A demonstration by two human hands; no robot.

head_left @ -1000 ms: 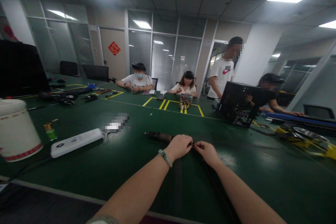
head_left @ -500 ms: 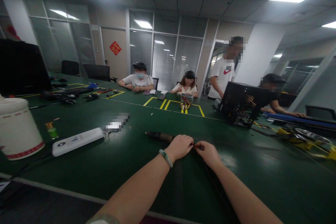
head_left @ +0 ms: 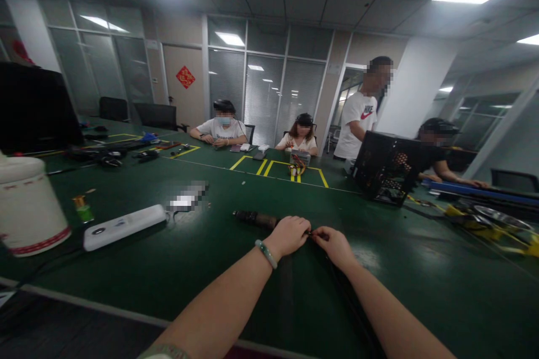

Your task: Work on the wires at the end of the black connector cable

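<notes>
A dark, rod-shaped tool (head_left: 256,218) lies on the green table (head_left: 189,275), its narrow tip pointing left. My left hand (head_left: 290,234), with a green bangle at the wrist, is closed around the tool's right end. Close beside it, my right hand (head_left: 332,242) pinches at a small dark part near the end of the tool; that part is too small to name. A black cable (head_left: 347,291) runs from under the right hand toward the table's front edge.
At left stand a white canister (head_left: 31,207), a small green bottle (head_left: 83,210) and a white device (head_left: 125,228). A black computer case (head_left: 385,168) is at right, near yellow parts (head_left: 497,230). Several people sit or stand beyond the table.
My hands have barely moved. The standing person across the table has raised a forearm toward the top of the black case.
</notes>
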